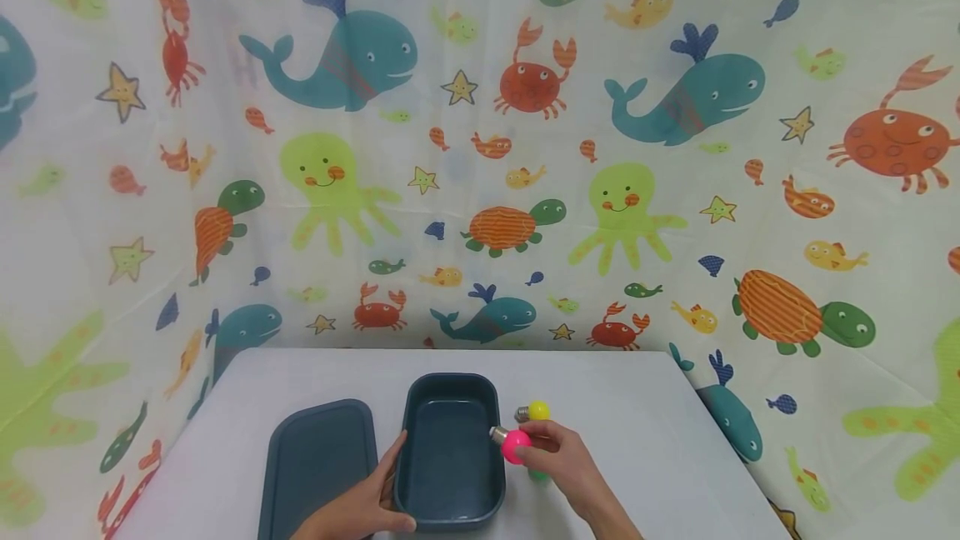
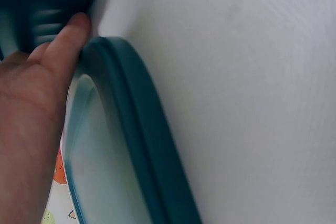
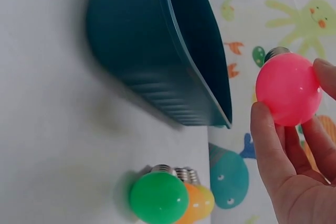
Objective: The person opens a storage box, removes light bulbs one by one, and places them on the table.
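A dark teal rectangular container (image 1: 450, 515) stands on the table with its open top up. My left hand (image 1: 367, 500) holds its near left corner, the fingers along the outer side wall and the thumb at the rim. In my right hand (image 1: 558, 461) a pink light bulb (image 3: 289, 88) is pinched by its round part between thumb and fingers. Its metal screw base points toward the container, over the right rim in the head view. Beside the container on the right lie a green bulb (image 3: 159, 198), an orange bulb (image 3: 188, 205) and a yellow bulb (image 1: 538, 411).
A matching flat lid (image 1: 318, 465) lies left of the container, close by my left hand. The white table (image 1: 615, 407) ends at a curtain (image 1: 450, 273) printed with sea animals, which hangs behind and along both sides.
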Demonstrator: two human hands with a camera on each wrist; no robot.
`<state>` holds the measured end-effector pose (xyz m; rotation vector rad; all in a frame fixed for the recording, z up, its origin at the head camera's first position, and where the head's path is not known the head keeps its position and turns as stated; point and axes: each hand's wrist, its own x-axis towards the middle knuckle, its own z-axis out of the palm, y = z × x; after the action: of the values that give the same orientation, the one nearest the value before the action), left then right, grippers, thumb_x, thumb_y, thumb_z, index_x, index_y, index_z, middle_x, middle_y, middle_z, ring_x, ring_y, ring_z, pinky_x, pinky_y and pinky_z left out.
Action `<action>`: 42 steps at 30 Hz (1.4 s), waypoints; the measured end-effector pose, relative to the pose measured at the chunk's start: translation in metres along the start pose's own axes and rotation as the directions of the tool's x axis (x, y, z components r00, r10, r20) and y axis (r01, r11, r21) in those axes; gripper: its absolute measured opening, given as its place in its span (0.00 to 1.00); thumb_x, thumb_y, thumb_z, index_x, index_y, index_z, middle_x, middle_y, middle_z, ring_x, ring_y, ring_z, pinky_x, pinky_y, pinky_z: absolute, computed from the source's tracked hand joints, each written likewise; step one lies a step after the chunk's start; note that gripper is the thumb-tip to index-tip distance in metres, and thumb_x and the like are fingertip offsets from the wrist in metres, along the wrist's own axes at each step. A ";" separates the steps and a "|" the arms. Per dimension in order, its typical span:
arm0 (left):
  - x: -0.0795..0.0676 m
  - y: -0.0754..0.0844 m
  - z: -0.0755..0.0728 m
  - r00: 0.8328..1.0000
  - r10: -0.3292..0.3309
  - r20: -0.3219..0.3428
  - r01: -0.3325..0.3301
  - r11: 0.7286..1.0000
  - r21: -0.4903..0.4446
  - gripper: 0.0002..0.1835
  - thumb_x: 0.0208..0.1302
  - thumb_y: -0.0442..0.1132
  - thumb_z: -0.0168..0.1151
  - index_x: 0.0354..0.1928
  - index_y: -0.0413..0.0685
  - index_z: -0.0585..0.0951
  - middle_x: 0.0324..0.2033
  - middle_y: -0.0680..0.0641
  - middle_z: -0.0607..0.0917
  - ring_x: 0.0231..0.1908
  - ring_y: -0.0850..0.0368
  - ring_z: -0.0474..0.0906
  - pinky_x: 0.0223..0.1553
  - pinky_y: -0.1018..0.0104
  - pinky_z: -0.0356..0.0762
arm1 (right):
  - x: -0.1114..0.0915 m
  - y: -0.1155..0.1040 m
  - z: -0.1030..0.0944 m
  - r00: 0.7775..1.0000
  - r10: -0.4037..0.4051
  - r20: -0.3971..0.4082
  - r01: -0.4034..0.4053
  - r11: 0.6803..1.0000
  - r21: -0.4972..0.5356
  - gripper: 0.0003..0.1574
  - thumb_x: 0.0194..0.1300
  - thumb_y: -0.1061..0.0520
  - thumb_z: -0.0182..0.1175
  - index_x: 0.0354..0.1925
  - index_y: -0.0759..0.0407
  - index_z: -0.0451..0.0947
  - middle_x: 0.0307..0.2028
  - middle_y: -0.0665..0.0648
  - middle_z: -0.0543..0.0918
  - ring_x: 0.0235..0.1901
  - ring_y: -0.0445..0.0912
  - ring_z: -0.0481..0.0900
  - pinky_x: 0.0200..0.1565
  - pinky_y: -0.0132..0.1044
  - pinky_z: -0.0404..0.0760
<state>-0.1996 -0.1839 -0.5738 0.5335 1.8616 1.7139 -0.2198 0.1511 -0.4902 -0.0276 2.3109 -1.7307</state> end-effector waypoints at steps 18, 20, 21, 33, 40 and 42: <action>0.002 0.000 -0.010 0.999 -0.037 -0.013 0.037 0.999 0.029 0.59 0.66 0.41 0.64 0.75 0.50 0.24 0.74 0.31 0.30 0.72 0.30 0.36 0.67 0.43 0.58 | -0.003 0.022 -0.004 0.991 0.089 -0.096 -0.089 0.996 0.002 0.36 0.57 0.50 0.72 0.58 0.66 0.74 0.50 0.60 0.81 0.47 0.50 0.78 0.47 0.44 0.84; 0.003 0.000 -0.011 0.999 -0.036 -0.013 0.036 0.999 0.030 0.59 0.66 0.41 0.65 0.75 0.50 0.24 0.74 0.32 0.30 0.72 0.30 0.35 0.67 0.42 0.55 | -0.003 0.024 -0.003 0.986 0.121 -0.112 -0.120 0.993 0.010 0.37 0.56 0.49 0.73 0.58 0.66 0.74 0.50 0.60 0.81 0.47 0.50 0.78 0.47 0.43 0.83; 0.003 0.000 -0.011 0.999 -0.035 -0.014 0.036 0.999 0.035 0.59 0.66 0.42 0.65 0.75 0.50 0.24 0.74 0.32 0.30 0.72 0.31 0.35 0.68 0.42 0.55 | -0.003 0.025 -0.003 0.984 0.130 -0.121 -0.130 0.991 0.013 0.37 0.55 0.49 0.73 0.58 0.65 0.74 0.50 0.60 0.80 0.47 0.51 0.78 0.47 0.43 0.84; 0.004 -0.002 -0.013 1.000 -0.021 -0.009 0.022 0.999 0.046 0.60 0.65 0.42 0.65 0.75 0.51 0.24 0.74 0.33 0.30 0.73 0.31 0.35 0.68 0.44 0.56 | -0.006 0.037 -0.003 0.979 0.163 -0.120 -0.163 0.987 0.013 0.36 0.57 0.51 0.72 0.59 0.65 0.72 0.50 0.59 0.80 0.47 0.50 0.77 0.47 0.44 0.84; 0.003 0.002 -0.012 0.999 -0.033 -0.025 0.035 0.997 0.073 0.61 0.64 0.44 0.67 0.75 0.52 0.25 0.74 0.32 0.30 0.73 0.31 0.35 0.68 0.43 0.56 | -0.008 0.046 -0.002 0.968 0.208 -0.139 -0.212 0.977 -0.012 0.42 0.52 0.46 0.75 0.59 0.64 0.72 0.51 0.59 0.80 0.45 0.49 0.77 0.46 0.45 0.84; 0.003 0.003 -0.012 0.999 -0.034 -0.023 0.035 0.996 0.078 0.60 0.64 0.44 0.66 0.75 0.52 0.25 0.74 0.32 0.30 0.72 0.31 0.35 0.68 0.42 0.55 | -0.009 0.050 -0.002 0.968 0.208 -0.139 -0.214 0.976 -0.029 0.41 0.52 0.47 0.75 0.58 0.64 0.73 0.50 0.59 0.81 0.44 0.49 0.77 0.46 0.45 0.84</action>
<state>-0.2094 -0.1914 -0.5712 0.5125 1.9483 1.6361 -0.2048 0.1687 -0.5350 0.3257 2.3471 -1.6210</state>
